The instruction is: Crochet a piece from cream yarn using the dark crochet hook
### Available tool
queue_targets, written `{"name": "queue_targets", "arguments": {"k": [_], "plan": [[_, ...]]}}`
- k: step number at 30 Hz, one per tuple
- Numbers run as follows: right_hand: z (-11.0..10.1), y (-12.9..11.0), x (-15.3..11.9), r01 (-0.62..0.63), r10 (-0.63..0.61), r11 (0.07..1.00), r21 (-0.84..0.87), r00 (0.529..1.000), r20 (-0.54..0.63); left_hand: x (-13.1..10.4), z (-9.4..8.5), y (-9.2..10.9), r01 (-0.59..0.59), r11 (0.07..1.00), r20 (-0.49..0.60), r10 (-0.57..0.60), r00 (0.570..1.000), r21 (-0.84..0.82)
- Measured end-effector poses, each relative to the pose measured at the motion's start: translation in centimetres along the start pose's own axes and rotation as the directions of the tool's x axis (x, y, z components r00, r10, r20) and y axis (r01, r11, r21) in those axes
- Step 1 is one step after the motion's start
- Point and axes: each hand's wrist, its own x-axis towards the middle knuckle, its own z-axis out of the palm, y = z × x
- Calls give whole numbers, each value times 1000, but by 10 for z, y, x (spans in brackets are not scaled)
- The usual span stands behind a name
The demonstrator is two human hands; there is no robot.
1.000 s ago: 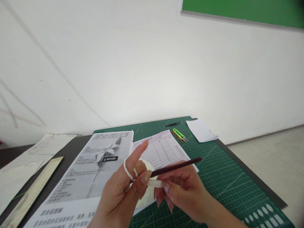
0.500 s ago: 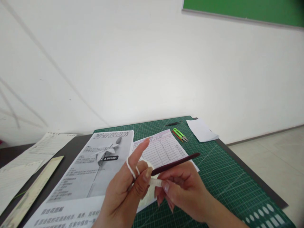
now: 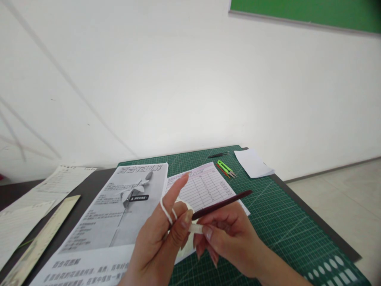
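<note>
White yarn (image 3: 166, 210) loops round the raised index finger of my left hand (image 3: 160, 234), whose thumb and other fingers pinch a small white crocheted strip (image 3: 195, 228). My right hand (image 3: 232, 238) pinches the strip's right end between thumb and fingers. A dark maroon crochet hook (image 3: 223, 204) lies across the top of my right hand, its left end at my left thumb tip. The hook's tip is hidden by the left thumb. Behind and below the hands, a pale round thing is partly covered.
On the green cutting mat (image 3: 268, 214) are a printed table sheet (image 3: 205, 186), green snips (image 3: 225, 169), a black tool (image 3: 218, 155) and white paper (image 3: 253, 163). A flower printout (image 3: 101, 222), a ruler (image 3: 44, 238) and written sheets (image 3: 59, 184) are at left.
My left hand has shifted slightly to the right, and the hook has moved a little to the right with it. Both hands keep their hold on the strip.
</note>
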Motion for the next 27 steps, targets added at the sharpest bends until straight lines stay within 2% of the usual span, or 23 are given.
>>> {"name": "queue_targets", "arguments": {"k": [3,9,27], "plan": [[1,-1,0,-10,10,1000,-7,1000,-11,-1,2,1,13,999,-20,-13,1000,-36],[0,0,2,-24,25,999,-22,999,21,-1,5,-2,-39,999,-61,37,997,-26],[2,-4,3,-7,7,1000,-7,999,33,-2,8,-1,-21,997,-68,16,998,-73]]}}
